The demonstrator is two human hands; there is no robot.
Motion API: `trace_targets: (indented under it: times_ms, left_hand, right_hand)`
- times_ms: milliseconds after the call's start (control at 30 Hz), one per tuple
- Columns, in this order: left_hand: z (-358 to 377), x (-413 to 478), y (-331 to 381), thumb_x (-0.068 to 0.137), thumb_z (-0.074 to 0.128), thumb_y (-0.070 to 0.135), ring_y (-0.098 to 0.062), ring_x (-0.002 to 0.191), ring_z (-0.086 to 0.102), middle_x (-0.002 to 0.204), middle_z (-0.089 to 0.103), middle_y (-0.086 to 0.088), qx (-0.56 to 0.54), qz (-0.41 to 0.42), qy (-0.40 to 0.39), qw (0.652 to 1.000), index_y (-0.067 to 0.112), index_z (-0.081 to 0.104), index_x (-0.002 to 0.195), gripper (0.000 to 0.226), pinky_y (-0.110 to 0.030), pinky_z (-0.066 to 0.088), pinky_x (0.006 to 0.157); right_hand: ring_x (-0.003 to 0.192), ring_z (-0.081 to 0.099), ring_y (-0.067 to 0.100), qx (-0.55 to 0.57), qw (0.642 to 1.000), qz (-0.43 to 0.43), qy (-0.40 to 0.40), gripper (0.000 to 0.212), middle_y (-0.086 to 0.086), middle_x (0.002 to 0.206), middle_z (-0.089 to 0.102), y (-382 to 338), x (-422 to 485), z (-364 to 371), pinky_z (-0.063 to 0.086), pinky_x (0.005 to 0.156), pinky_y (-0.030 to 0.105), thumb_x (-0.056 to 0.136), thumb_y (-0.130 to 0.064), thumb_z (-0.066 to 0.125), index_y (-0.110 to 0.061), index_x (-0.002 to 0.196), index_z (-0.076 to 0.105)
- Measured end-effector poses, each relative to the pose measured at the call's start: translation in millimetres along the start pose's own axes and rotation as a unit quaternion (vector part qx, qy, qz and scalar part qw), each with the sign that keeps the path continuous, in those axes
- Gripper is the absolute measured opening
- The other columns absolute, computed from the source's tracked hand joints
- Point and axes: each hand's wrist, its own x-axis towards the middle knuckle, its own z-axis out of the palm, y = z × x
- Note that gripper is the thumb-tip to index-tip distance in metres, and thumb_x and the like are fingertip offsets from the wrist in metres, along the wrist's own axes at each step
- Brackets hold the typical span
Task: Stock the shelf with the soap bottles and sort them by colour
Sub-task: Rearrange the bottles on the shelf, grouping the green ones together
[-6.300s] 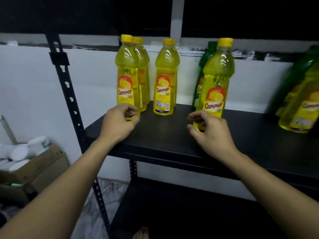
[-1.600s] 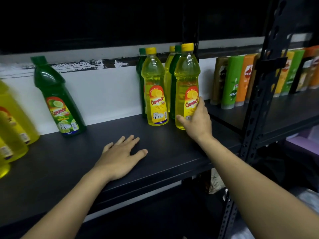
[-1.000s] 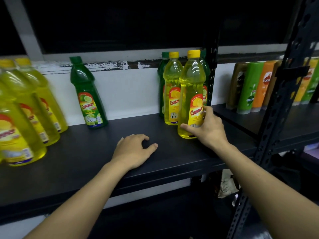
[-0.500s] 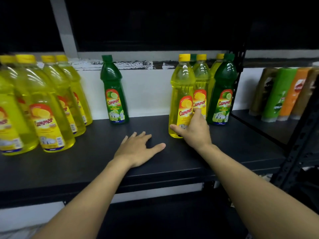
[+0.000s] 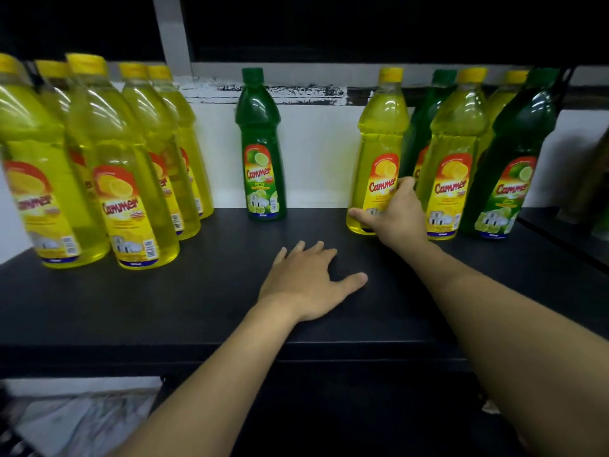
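— Where are the hands at this moment?

— The right hand is clamped on the lower part of a yellow Cammer soap bottle; the thumb lies across the base and the fingers go around the label. The bottle stands upright on the black shelf. The left hand lies flat on the shelf with the fingers spread apart, palm down, and it holds nothing.

— And where is this bottle, if we take the single green lime bottle as the landmark?

— It is to the right of that green bottle, well apart from it, with bare shelf between them. The green bottle stands alone at the back, against the white wall.

— What is further right of it?

— Just beside the held bottle there is a mixed cluster: a yellow bottle with a clear label, a dark green bottle in front, and more green and yellow bottles behind, partly hidden.

— And to the left of the green landmark?

— A group of yellow bottles stands close together in rows. I see at least five yellow caps; the nearest ones are blurred.

— Below the shelf?

— Only dark space and something pale and crumpled at the lower left; I cannot tell what it is.
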Motion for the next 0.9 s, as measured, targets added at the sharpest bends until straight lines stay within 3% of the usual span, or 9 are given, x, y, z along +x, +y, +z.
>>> trace_targets:
  times_ms: [200, 733, 900]
  left_hand:
    - [3, 2, 0, 0.086, 0.033, 0.082, -0.02, 0.154, 0.009, 0.165, 0.018, 0.008, -0.005, 0.001, 0.012, 1.0, 0.031, 0.032, 0.155, 0.086, -0.045, 0.005, 0.125]
    - [7, 5, 1, 0.092, 0.033, 0.074, -0.02, 0.153, 0.009, 0.165, 0.019, 0.007, -0.006, -0.002, 0.03, 1.0, 0.03, 0.033, 0.154, 0.077, -0.044, 0.006, 0.124]
    - [6, 5, 0, 0.09, 0.038, 0.075, -0.019, 0.152, 0.015, 0.162, 0.027, 0.009, -0.016, -0.001, 0.046, 0.999, 0.031, 0.039, 0.15, 0.075, -0.044, 0.011, 0.123]
  right_hand:
    - [0.116, 0.056, 0.034, -0.005, 1.0, 0.01, 0.003, 0.085, 0.013, 0.128, 0.052, -9, 16, 25, 0.047, 0.086, 0.041, 0.069, -0.049, 0.086, -0.009, 0.125, 0.035]
    - [0.119, 0.055, 0.036, -0.051, 0.998, 0.002, -0.031, 0.095, 0.011, 0.132, 0.049, -32, 37, 57, 0.049, 0.087, 0.044, 0.068, -0.063, 0.08, -0.012, 0.13, 0.03]
    - [0.117, 0.056, 0.036, -0.034, 0.999, 0.005, -0.029, 0.093, 0.011, 0.131, 0.049, -32, 34, 58, 0.049, 0.086, 0.044, 0.067, -0.062, 0.081, -0.011, 0.128, 0.032]
